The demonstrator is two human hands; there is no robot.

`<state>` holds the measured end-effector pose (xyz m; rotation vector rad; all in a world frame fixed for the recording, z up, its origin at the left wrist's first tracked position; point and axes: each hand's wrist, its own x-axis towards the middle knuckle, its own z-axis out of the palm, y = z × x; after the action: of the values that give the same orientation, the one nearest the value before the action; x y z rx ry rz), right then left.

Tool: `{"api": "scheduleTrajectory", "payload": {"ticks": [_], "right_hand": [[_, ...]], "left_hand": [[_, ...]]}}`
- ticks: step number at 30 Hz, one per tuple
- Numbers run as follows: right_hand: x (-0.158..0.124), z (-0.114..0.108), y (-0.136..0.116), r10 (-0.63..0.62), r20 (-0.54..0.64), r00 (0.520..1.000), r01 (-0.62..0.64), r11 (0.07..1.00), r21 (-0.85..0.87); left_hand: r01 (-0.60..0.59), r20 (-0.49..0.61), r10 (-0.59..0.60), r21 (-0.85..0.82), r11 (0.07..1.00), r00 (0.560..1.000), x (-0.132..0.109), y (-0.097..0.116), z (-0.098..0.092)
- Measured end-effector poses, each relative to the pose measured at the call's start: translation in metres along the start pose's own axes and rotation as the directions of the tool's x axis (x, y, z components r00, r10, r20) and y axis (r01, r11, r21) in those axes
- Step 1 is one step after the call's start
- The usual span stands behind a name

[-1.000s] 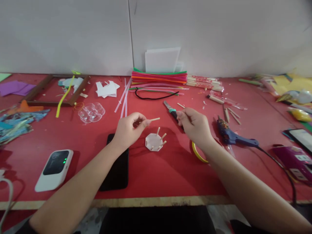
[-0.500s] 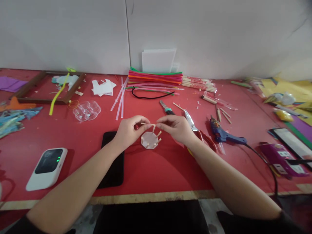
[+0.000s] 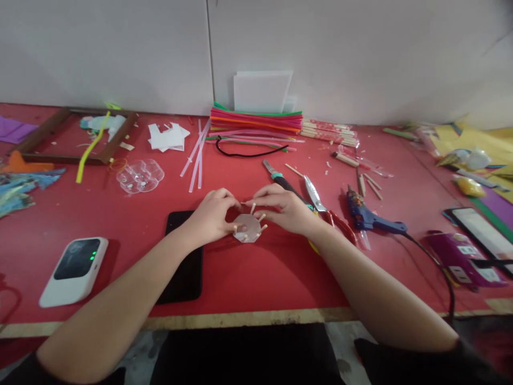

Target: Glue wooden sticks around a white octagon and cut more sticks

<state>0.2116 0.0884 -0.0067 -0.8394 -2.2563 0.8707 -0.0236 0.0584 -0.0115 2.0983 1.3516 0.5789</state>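
A pale octagonal piece [image 3: 250,229] lies on the red table between my hands, with several short wooden sticks [image 3: 262,217] standing up along its edge. My left hand [image 3: 214,216] reaches around its left side. The thumb rests over the piece beside a stick, while the index finger curves toward the far edge, thumb and finger apart. From the right, my right hand [image 3: 282,208] has its fingertips at the far edge, closed on a small stick [image 3: 243,203] that is mostly hidden. Its lower fingers are near an upright stick [image 3: 253,208].
A black phone [image 3: 182,278] lies under my left wrist. Red-handled scissors [image 3: 316,195], a cutter [image 3: 280,179] and a blue glue gun [image 3: 366,214] lie at right. Pipe cleaners [image 3: 256,120] are stacked behind; a white device [image 3: 74,272] sits at left.
Both hands have come down from above the octagonal piece to its edge. My left hand has opened from its pinch on a thin stick. The view has shifted slightly.
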Motion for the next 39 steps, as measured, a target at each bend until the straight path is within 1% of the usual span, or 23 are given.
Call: {"api": "scheduleTrajectory", "payload": {"ticks": [2, 5, 7, 10, 12, 14, 15, 16, 17, 19, 20, 22, 25, 26, 28, 29, 30, 32, 33, 34, 36, 37, 39], "right_hand": [[0.004, 0.005, -0.003, 0.008, 0.021, 1.0, -0.01, 0.994, 0.108], [0.007, 0.009, -0.009, 0.04, -0.03, 0.999, -0.033, 0.977, 0.211], [0.006, 0.009, -0.013, 0.054, -0.086, 0.995, -0.033, 0.974, 0.223], [0.003, 0.007, -0.014, 0.097, -0.16, 0.982, -0.053, 0.965, 0.257], [0.002, 0.004, -0.011, 0.176, -0.305, 0.936, -0.059, 0.932, 0.357], [0.002, -0.001, -0.005, 0.249, -0.463, 0.85, -0.016, 0.893, 0.45], [0.002, -0.004, -0.003, 0.262, -0.492, 0.83, 0.003, 0.881, 0.473], [0.001, -0.006, 0.0, 0.255, -0.469, 0.845, 0.004, 0.876, 0.483], [0.0, -0.008, 0.001, 0.238, -0.403, 0.884, -0.014, 0.874, 0.485], [-0.002, -0.008, -0.001, 0.192, -0.225, 0.955, -0.067, 0.881, 0.467], [-0.003, -0.007, -0.004, 0.171, -0.152, 0.973, -0.086, 0.889, 0.45], [-0.005, -0.004, -0.011, 0.119, -0.071, 0.99, -0.08, 0.91, 0.406], [-0.004, -0.002, -0.02, 0.019, 0.002, 1.0, -0.019, 0.955, 0.296], [-0.003, -0.002, -0.02, 0.005, -0.016, 1.0, 0.0, 0.962, 0.274], [-0.001, -0.004, -0.015, 0.031, -0.182, 0.983, 0.024, 0.956, 0.293], [0.001, -0.005, -0.011, 0.068, -0.308, 0.949, 0.041, 0.941, 0.335], [0.002, -0.007, -0.006, 0.119, -0.429, 0.895, 0.063, 0.92, 0.386], [0.002, -0.01, 0.001, 0.202, -0.562, 0.802, 0.108, 0.876, 0.47], [0.002, -0.01, 0.003, 0.227, -0.556, 0.8, 0.099, 0.863, 0.496], [0.001, -0.01, 0.002, 0.222, -0.5, 0.837, 0.068, 0.864, 0.498], [-0.002, -0.006, -0.005, 0.133, -0.267, 0.954, -0.012, 0.911, 0.413], [-0.003, -0.003, -0.011, 0.06, -0.149, 0.987, -0.008, 0.945, 0.328], [-0.004, 0.001, -0.022, -0.108, 0.024, 0.994, 0.104, 0.986, 0.131]], "left_hand": [[-0.009, -0.033, 0.008, -0.02, 1.0, 0.999, 0.0, 0.002, 0.001], [0.03, -0.063, -0.039, -0.139, 0.99, 0.997, -0.002, 0.007, 0.001], [0.094, -0.034, -0.11, -0.305, 0.948, 0.993, -0.003, 0.009, 0.0], [0.179, 0.051, -0.179, -0.521, 0.835, 0.983, -0.003, 0.009, 0.001], [0.211, 0.064, -0.212, -0.563, 0.799, 0.975, -0.003, 0.008, 0.001], [0.244, 0.045, -0.268, -0.575, 0.781, 0.962, -0.002, 0.008, 0.0], [0.26, 0.038, -0.296, -0.591, 0.764, 0.955, -0.002, 0.009, 0.0], [0.271, 0.036, -0.316, -0.615, 0.741, 0.948, -0.002, 0.01, -0.001], [0.273, 0.037, -0.326, -0.638, 0.72, 0.945, -0.001, 0.011, -0.002], [0.272, 0.051, -0.322, -0.669, 0.692, 0.945, -0.001, 0.014, -0.003], [0.274, 0.061, -0.319, -0.676, 0.684, 0.946, -0.001, 0.015, -0.004], [0.279, 0.075, -0.316, -0.683, 0.674, 0.946, -0.001, 0.016, -0.003], [0.271, 0.093, -0.288, -0.69, 0.671, 0.953, -0.003, 0.016, -0.001], [0.263, 0.103, -0.269, -0.689, 0.675, 0.958, -0.003, 0.016, 0.0], [0.257, 0.122, -0.24, -0.678, 0.689, 0.963, -0.004, 0.015, 0.001], [0.257, 0.125, -0.236, -0.673, 0.693, 0.964, -0.004, 0.015, 0.001], [0.255, 0.119, -0.239, -0.671, 0.696, 0.964, -0.004, 0.015, 0.001], [0.238, 0.083, -0.25, -0.682, 0.691, 0.965, -0.003, 0.015, 0.0], [0.221, 0.055, -0.255, -0.696, 0.683, 0.965, -0.002, 0.014, -0.001], [0.201, 0.027, -0.26, -0.714, 0.671, 0.965, -0.001, 0.014, -0.002], [0.165, -0.016, -0.268, -0.751, 0.64, 0.963, 0.0, 0.014, -0.003], [0.158, -0.022, -0.27, -0.764, 0.625, 0.962, 0.0, 0.014, -0.003], [0.161, -0.009, -0.266, -0.776, 0.61, 0.964, 0.0, 0.014, -0.003]]}}
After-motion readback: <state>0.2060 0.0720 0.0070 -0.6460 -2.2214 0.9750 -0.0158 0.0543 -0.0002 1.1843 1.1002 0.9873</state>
